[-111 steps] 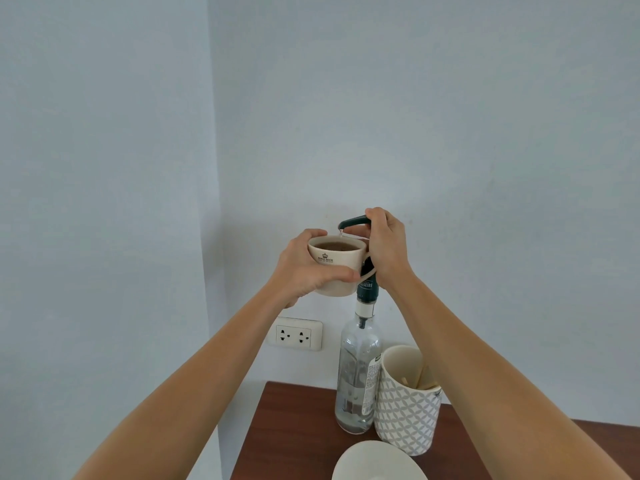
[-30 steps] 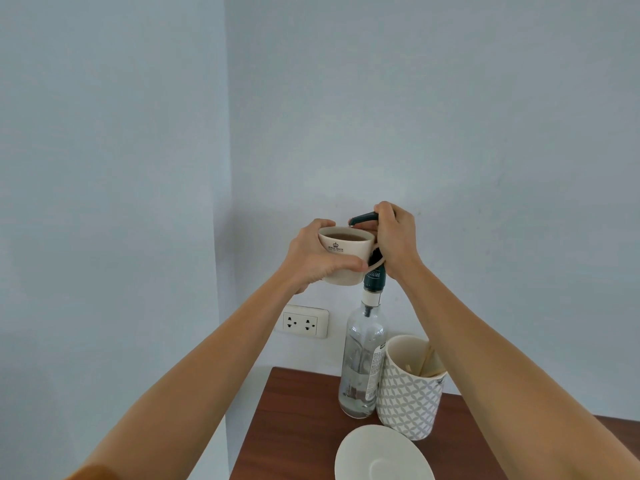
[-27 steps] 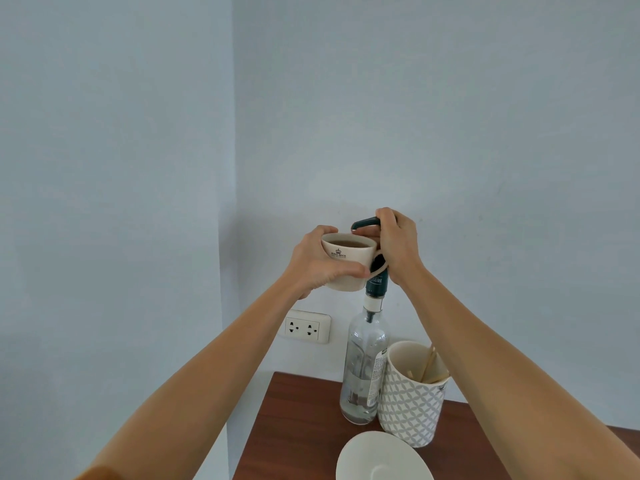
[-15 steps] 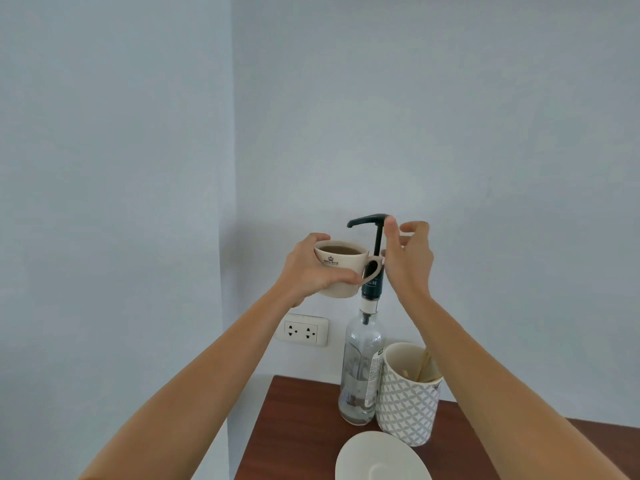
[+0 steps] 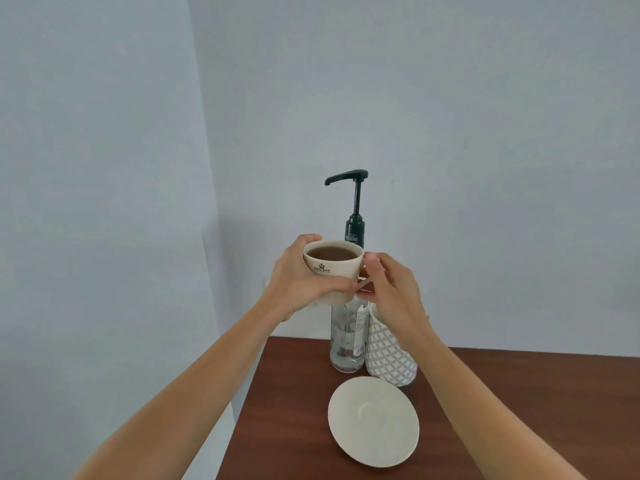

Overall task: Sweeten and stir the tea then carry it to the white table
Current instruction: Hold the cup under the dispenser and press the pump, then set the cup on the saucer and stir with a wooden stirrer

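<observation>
Pale blue-grey walls (image 5: 450, 116) met in a corner behind a dark brown wooden worktop (image 5: 294, 393) that filled the lower right of the view. Two bare forearms reached up from the bottom edge toward the corner.

At the back of the worktop stood a clear glass syrup bottle (image 5: 346, 341) with a dark green pump dispenser (image 5: 355, 206), its spout pointing left and its plunger raised. Touching the bottle's right side was a white holder with a grey lattice pattern (image 5: 388, 358), its top hidden by the right wrist. In front of both lay a cream saucer (image 5: 374, 420), bare.

Held in the air in front of the bottle's neck, well above the worktop, was a cream teacup (image 5: 332, 268) holding brown tea, with a crown logo facing the camera. The left hand (image 5: 298, 282) gripped it: the thumb lay across the lower front of the cup, and the fingers (image 5: 306, 239) curled around its far left side up to the rim. The right hand (image 5: 391, 289) was at the cup's right side, thumb tip beside the rim and fingers loosely bent at the handle (image 5: 363, 280); whether they pinched the handle I could not tell.
</observation>
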`<action>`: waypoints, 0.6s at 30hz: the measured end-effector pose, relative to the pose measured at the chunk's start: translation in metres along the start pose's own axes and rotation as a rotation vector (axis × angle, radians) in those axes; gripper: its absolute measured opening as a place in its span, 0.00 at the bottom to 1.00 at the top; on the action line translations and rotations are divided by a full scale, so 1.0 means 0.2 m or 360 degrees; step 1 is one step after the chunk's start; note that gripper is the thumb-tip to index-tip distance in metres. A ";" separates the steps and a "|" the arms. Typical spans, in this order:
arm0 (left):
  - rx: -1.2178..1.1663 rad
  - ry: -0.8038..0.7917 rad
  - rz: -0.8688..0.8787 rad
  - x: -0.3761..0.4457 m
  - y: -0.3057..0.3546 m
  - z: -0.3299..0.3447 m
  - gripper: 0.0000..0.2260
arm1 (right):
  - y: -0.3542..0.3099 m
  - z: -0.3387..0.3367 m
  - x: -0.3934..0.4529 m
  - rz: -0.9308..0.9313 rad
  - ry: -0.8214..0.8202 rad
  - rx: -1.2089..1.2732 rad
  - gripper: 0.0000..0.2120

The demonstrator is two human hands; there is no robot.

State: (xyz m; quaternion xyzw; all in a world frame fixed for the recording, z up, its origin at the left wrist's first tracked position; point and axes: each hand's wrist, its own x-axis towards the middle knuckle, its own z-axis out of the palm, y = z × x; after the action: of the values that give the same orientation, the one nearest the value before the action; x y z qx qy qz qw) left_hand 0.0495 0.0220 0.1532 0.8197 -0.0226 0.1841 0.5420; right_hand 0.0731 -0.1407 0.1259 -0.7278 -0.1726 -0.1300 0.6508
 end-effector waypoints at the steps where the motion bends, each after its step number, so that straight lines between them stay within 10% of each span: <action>1: -0.0002 -0.0014 0.0010 -0.03 -0.02 0.02 0.49 | 0.02 -0.02 -0.03 0.0021 -0.0005 0.0013 0.17; 18: -0.0083 -0.0489 0.0019 -0.48 -0.49 0.40 0.37 | 0.52 -0.27 -0.52 0.0413 -0.0064 0.0194 0.15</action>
State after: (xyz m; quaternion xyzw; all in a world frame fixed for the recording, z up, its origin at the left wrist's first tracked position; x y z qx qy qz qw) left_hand 0.0061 -0.0251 0.0075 0.8236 -0.1150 0.0592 0.5522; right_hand 0.0248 -0.2121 -0.0049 -0.7057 -0.0975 -0.0195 0.7015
